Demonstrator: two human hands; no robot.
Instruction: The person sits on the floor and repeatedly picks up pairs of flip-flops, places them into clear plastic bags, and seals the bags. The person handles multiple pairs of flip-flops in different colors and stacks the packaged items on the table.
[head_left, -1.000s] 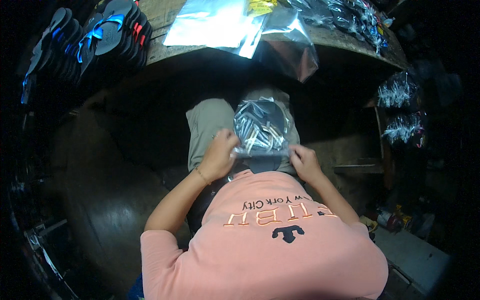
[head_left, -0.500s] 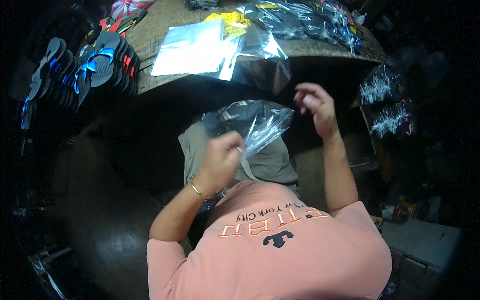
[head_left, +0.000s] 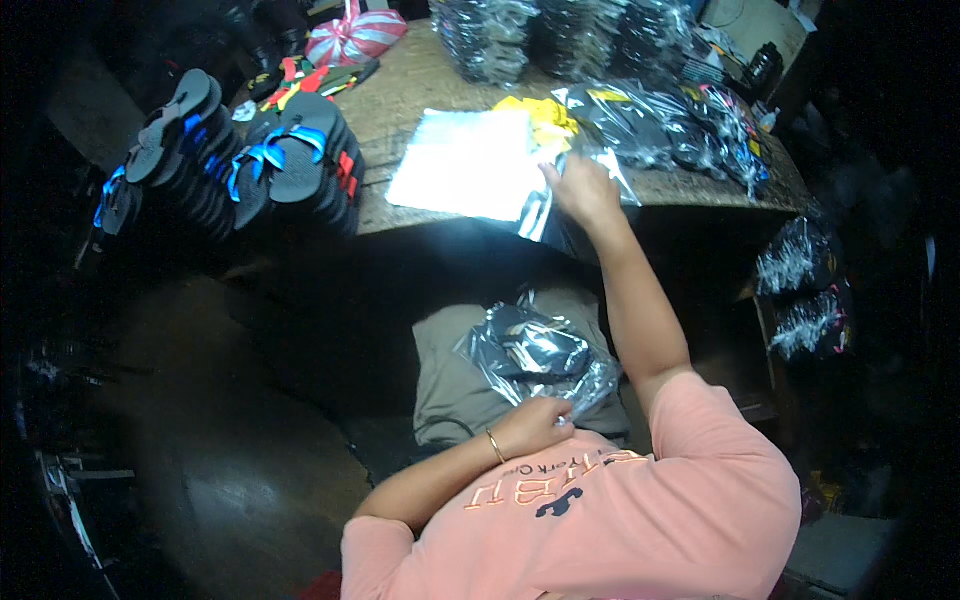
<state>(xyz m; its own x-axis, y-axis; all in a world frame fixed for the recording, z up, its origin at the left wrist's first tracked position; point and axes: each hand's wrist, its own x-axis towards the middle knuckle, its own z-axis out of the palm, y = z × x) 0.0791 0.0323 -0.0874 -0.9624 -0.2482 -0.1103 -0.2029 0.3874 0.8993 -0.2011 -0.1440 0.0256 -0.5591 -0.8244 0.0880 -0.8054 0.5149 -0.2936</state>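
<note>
Left hand gripping clear bag, lettered pink shirt

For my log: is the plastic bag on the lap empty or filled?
Filled: dark footwear shows through the clear plastic bag, which the left hand holds.

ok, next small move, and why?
Probably pinch one piece from the yellow pile with the right hand: it's just beside it, contact unclear. The left hand grips the gathered clear bag on the lap, and a wrapped bundle nearby shows yellow too.
</note>
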